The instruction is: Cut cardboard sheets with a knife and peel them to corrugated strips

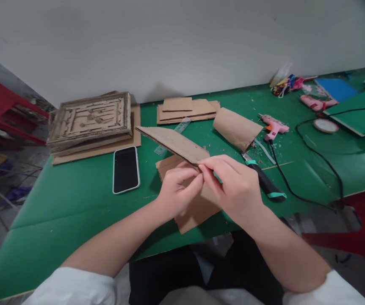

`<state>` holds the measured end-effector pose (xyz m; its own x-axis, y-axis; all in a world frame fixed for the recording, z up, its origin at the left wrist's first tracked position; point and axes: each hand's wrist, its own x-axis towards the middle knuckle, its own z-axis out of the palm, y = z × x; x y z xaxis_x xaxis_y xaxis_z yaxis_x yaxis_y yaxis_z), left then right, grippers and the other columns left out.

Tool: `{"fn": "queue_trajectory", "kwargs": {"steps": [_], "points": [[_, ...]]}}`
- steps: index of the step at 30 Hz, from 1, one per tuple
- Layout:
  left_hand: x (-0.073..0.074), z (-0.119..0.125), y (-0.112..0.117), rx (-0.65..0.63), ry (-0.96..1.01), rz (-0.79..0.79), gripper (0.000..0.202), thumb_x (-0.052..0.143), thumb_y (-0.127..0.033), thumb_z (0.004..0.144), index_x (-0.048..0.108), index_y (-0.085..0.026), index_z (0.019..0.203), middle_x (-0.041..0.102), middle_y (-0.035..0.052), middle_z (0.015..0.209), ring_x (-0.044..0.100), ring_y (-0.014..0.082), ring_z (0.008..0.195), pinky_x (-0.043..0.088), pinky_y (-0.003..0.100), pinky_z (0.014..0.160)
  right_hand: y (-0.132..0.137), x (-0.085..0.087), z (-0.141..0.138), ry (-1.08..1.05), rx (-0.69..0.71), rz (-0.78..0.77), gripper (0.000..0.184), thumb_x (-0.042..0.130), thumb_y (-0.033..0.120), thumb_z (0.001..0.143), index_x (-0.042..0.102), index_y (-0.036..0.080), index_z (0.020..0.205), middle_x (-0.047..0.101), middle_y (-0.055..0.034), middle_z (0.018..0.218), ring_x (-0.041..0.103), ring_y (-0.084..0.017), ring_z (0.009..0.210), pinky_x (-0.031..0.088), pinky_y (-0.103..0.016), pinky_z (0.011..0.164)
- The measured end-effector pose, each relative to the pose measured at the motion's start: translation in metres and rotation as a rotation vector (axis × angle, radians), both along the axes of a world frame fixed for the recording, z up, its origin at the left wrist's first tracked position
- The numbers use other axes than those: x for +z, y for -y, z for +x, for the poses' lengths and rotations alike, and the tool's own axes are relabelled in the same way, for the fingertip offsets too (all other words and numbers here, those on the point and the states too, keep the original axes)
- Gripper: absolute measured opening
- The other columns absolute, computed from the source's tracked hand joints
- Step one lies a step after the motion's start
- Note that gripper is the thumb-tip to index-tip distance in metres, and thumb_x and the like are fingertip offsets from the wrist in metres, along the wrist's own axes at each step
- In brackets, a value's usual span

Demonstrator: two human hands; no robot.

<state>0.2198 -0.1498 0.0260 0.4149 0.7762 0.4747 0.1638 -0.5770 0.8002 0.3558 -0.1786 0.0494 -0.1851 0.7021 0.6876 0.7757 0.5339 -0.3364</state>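
A flat piece of cardboard [174, 142] is held up at a tilt above the table, its near edge between my two hands. My left hand [182, 186] is closed on that edge from the left, thumb and fingers pinched. My right hand [231, 180] pinches the same corner from the right, its fingertips meeting those of the left. Below them a larger cardboard sheet [198, 214] lies on the green table, partly covered by my hands. A utility knife [266, 180] with a black and teal handle lies just right of my right hand.
A phone [125, 170] and stacked cardboard panels [90, 123] lie left. Behind are cardboard pieces [187, 110] and a clear ruler [182, 126]. Rightward are a curved cardboard roll [236, 127], a pink glue gun [276, 127] with its black cord [286, 182], and a tape roll [326, 125].
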Motion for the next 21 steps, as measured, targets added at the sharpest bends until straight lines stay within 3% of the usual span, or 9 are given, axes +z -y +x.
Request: {"fn": "queue_trajectory", "kwargs": {"steps": [6, 12, 21], "points": [[-0.002, -0.001, 0.000, -0.020, 0.033, -0.134, 0.026, 0.049, -0.019, 0.080, 0.051, -0.016, 0.054, 0.057, -0.0016, 0.060, 0.051, 0.0091, 0.061, 0.038, 0.020, 0.055, -0.003, 0.001, 0.001, -0.036, 0.014, -0.032, 0.013, 0.046, 0.013, 0.084, 0.059, 0.014, 0.081, 0.065, -0.0050, 0.074, 0.060, -0.012, 0.069, 0.047, -0.021, 0.064], [-0.007, -0.004, -0.011, 0.003, 0.007, -0.335, 0.040, 0.043, -0.040, 0.085, 0.060, -0.016, 0.058, 0.054, -0.0015, 0.052, 0.051, 0.0103, 0.055, 0.039, 0.021, 0.053, -0.008, -0.002, 0.005, -0.016, 0.022, -0.005, 0.014, 0.045, 0.013, 0.084, 0.058, 0.017, 0.080, 0.066, -0.0042, 0.079, 0.061, -0.011, 0.073, 0.046, -0.020, 0.064], [-0.006, -0.003, -0.013, 0.045, 0.066, -0.392, 0.030, 0.050, -0.034, 0.083, 0.069, -0.017, 0.067, 0.066, 0.0011, 0.065, 0.058, 0.0114, 0.062, 0.044, 0.022, 0.063, -0.012, -0.012, 0.000, 0.046, -0.045, 0.036, 0.013, 0.044, 0.014, 0.085, 0.056, 0.015, 0.080, 0.065, -0.0045, 0.074, 0.060, -0.011, 0.069, 0.044, -0.020, 0.058]]}}
